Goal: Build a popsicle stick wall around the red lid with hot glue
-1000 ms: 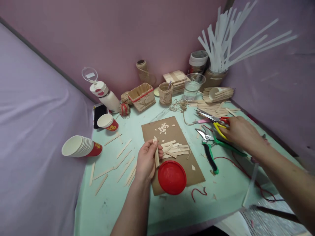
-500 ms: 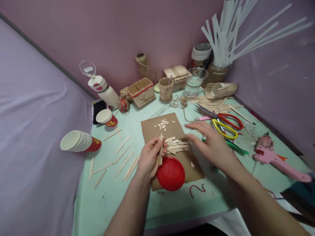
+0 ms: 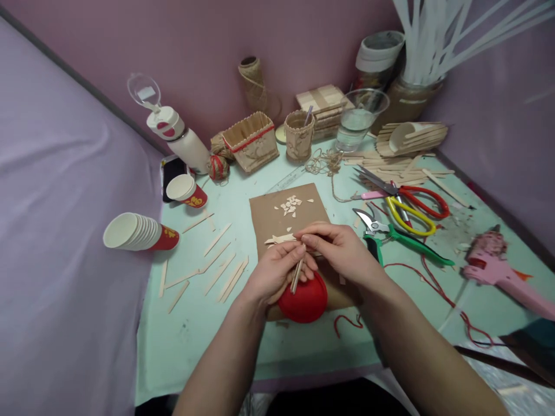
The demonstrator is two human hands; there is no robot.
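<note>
One second earlier, the handles of the scissors (image 3: 393, 188) were being touched by the right hand (image 3: 349, 248). By this moment they had been left on the tabletop (image 3: 203, 352), beyond and to the right of the red lid (image 3: 311, 305), and the right hand had been brought over to the left hand (image 3: 273, 273). Both hands were thus given to the strips, with no cutting tool held.

A few narrow wooden strips (image 3: 297, 277) were gripped between the thumb and fingers of the left hand, and were held at a slant above the red lid. The right hand's thumb and fingertips were drawn together at their upper ends; whether a strip was pinched there could not be told.

The strips were seen to be pale, flat and straight-edged. The lid was smooth, round and shallow-rimmed, rested on the brown cardboard (image 3: 269, 215), which was matte and plain. Beyond the lid, loose strips (image 3: 280, 239) were partly hidden by the hands, and farther off small wood chips (image 3: 290, 204), irregular and some pointed, were scattered. To the lid's right, pruning shears (image 3: 380, 227) with a curved metal blade and green-and-black handles were laid.
</note>
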